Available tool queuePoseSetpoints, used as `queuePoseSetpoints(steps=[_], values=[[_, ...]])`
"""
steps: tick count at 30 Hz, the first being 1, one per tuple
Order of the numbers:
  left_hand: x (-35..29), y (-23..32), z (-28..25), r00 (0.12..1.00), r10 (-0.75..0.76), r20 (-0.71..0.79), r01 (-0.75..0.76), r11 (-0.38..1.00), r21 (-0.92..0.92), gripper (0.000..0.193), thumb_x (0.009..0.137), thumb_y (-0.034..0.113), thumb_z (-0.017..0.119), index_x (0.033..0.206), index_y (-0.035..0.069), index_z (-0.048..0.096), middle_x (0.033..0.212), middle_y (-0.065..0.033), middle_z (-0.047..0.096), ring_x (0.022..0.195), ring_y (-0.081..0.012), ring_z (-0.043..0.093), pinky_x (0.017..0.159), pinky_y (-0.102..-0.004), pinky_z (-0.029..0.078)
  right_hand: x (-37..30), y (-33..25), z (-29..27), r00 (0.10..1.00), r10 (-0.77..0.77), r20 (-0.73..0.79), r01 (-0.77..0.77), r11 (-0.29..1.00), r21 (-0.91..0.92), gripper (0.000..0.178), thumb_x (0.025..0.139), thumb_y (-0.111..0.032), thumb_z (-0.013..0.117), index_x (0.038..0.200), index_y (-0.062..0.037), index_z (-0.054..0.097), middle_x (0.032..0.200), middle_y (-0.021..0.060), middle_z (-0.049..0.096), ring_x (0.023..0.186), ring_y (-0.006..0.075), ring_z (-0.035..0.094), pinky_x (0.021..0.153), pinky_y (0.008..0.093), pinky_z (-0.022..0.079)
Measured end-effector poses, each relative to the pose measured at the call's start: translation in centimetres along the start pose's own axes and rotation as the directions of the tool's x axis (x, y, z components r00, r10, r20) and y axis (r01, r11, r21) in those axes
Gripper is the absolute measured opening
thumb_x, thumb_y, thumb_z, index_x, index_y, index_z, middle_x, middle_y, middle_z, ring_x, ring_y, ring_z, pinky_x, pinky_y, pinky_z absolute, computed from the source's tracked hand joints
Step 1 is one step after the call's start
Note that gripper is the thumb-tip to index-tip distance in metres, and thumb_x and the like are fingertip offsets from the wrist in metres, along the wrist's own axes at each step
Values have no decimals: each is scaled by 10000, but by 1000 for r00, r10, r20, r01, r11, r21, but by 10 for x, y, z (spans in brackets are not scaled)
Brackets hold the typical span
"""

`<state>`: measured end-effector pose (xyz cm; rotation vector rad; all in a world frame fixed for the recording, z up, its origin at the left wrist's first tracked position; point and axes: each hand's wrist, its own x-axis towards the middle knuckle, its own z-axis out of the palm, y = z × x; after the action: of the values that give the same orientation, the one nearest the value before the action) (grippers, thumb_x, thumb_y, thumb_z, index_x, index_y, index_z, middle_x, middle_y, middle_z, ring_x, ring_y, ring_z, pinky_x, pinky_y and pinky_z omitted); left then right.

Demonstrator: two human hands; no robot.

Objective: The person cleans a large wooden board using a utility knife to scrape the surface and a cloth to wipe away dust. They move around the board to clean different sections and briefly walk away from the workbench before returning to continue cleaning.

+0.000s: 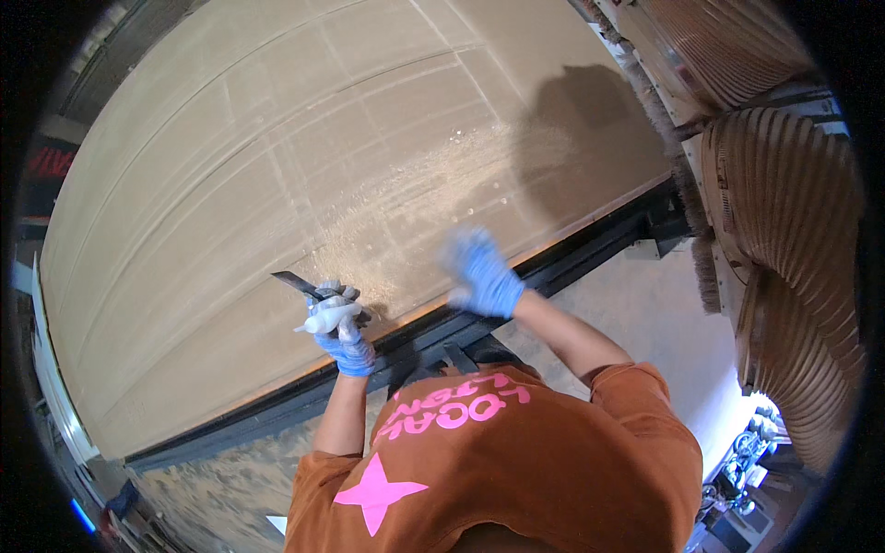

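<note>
My left hand [348, 346], in a blue glove with pale, dirty fingers, is closed just above the near edge of a wide tan board [387, 166]. A dark, flat-bladed tool [293, 282] sticks out of it to the far left. The same hand grips a white object [327, 320] with a narrow tip, possibly a small squeeze bottle. To the right, my right hand [486, 276], also blue-gloved, is blurred at the board's near edge. Its thumb looks apart from the fingers and nothing shows in it. Pale dust and shavings [369, 244] are scattered beyond both hands.
Along the board's near side runs a dark machine rail [572, 263] with an orange-brown edge strip. Large ribbed brown hoses [774, 184] and a brush strip [678, 152] stand at the right. A dusty surface [230, 488] lies below the rail.
</note>
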<state>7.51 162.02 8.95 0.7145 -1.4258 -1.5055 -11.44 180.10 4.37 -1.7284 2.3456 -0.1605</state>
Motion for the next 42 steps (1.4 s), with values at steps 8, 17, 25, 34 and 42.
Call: queuePoseSetpoints(steps=[8, 17, 25, 34, 42], values=[[-47, 28, -7, 990, 119, -74, -109, 986, 126, 404, 872, 418, 567, 888, 14, 573, 1096, -163, 492, 933, -260, 568, 769, -399, 534, 16, 236, -29, 700, 650, -296, -672, 740, 37, 832, 859, -632, 362, 1421, -24, 277, 1489, 210, 205, 1390, 344, 163, 1126, 462, 95], [-75, 53, -15, 951, 182, -251, -113, 957, 266, 423, 885, 440, 557, 861, 18, 575, 933, -113, 559, 872, -238, 566, 834, -417, 471, 127, 110, -9, 899, 357, -256, -392, 915, -101, 886, 818, -648, 429, 1404, 3, 294, 1485, 228, 199, 1395, 365, 127, 1112, 533, 46], [-61, 51, -61, 956, 103, -273, -79, 992, 96, 447, 848, 420, 628, 1051, 33, 537, 1100, -144, 559, 849, -223, 601, 780, -388, 501, 156, -162, -7, 941, -321, 106, 311, 945, 101, 923, 768, -649, 483, 1347, 58, 356, 1407, 251, 340, 1332, 360, 295, 1112, 501, 131], [-30, 52, -115, 976, 8, -217, 0, 999, 34, 500, 813, 433, 661, 1073, 27, 532, 1155, -121, 535, 879, -223, 608, 789, -375, 518, 130, -45, -11, 975, 198, -101, -194, 980, 47, 819, 824, -573, 485, 1380, 10, 334, 1445, 240, 274, 1362, 360, 220, 1115, 490, 102], [-26, 30, -142, 984, 66, -164, -51, 994, 92, 458, 828, 429, 646, 1006, 20, 542, 1070, -115, 539, 876, -231, 605, 798, -386, 512, 96, -132, 15, 994, 86, 67, -74, 982, -173, 861, 789, -621, 494, 1384, -20, 337, 1487, 207, 193, 1386, 370, 136, 1111, 536, 47]])
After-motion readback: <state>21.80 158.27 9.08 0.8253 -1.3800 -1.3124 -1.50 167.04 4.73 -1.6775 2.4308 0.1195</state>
